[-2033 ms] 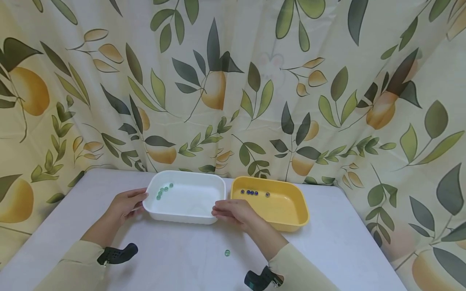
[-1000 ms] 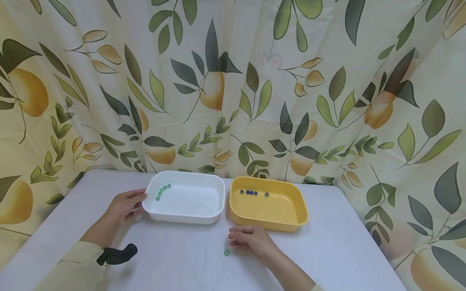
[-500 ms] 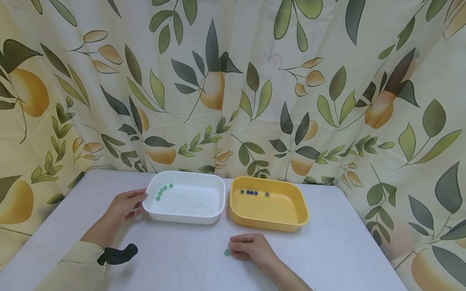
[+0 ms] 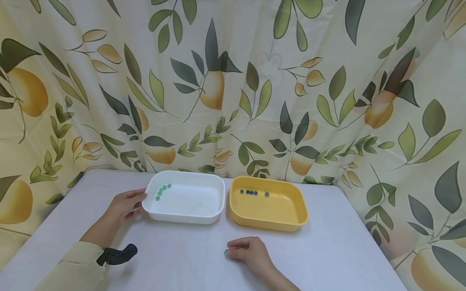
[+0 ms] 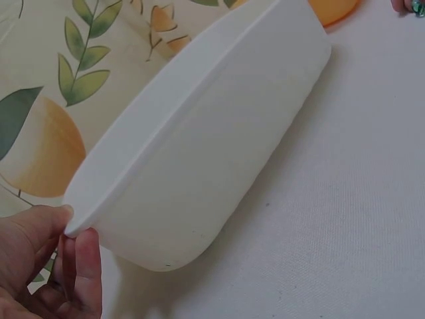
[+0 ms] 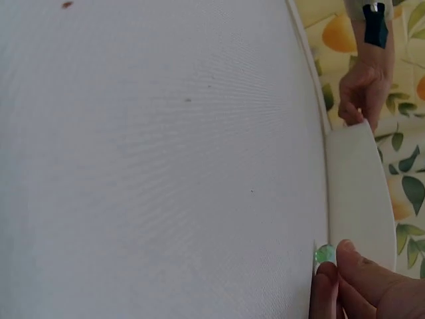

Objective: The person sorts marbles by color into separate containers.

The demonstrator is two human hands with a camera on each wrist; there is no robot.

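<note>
My left hand [image 4: 125,205] pinches the left rim of a white plastic tub [image 4: 189,220], thumb on top and fingers beneath, as the left wrist view [image 5: 50,266] shows. Inside that tub several green marbles [image 4: 160,193] lie in a curved line near its left end. In front of the tubs, low over the table, my right hand [image 4: 251,254] has its thumb and fingertips around a single green glass marble [image 6: 325,254]. Part of that marble is covered by the fingers in the head view.
Right of the white tub stands a yellow tub [image 4: 269,222] with several dark blue marbles [image 4: 251,192] along its back. A white cloth [image 4: 174,258] covers the table. Behind it hangs a leaf-and-fruit patterned curtain [image 4: 262,121].
My right hand has left the white tub's right side, come forward over the table and closed its fingertips on the loose green marble. My left hand stays on the rim.
</note>
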